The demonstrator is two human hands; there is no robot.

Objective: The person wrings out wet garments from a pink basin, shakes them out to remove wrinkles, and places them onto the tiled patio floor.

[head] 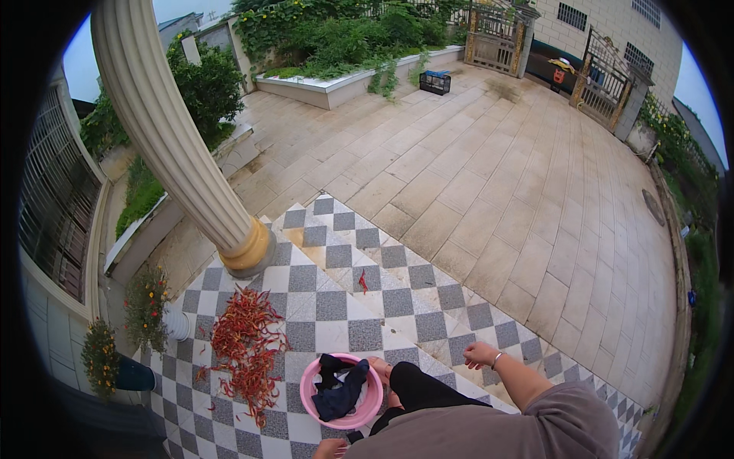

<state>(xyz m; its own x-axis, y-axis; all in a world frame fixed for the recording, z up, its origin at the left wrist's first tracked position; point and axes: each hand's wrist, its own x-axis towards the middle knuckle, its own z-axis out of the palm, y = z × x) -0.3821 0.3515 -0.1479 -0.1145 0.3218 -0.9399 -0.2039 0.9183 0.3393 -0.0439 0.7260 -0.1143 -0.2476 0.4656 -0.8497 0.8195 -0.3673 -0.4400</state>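
Observation:
A pink plastic basin (308, 408) is before me, with dark clothes (344, 396) and some white cloth heaped in it. My left hand (331, 448) is low at the picture's bottom edge, just below the basin's rim. Part of it is cut off, and its grip does not show. Out to the right, my right hand (480, 356) hangs over the checkered steps with its fingers curled and nothing visible in them. A bracelet (498, 360) circles that wrist. One bare foot (379, 368) shows close beside the basin.
Red chili peppers (246, 344) lie spread on the checkered tiles (301, 333) left of the basin. A fluted column (178, 137) and potted flowers (146, 310) stand beyond. Steps drop to a paved yard (487, 189) with a black crate (434, 83) and open gates (496, 43).

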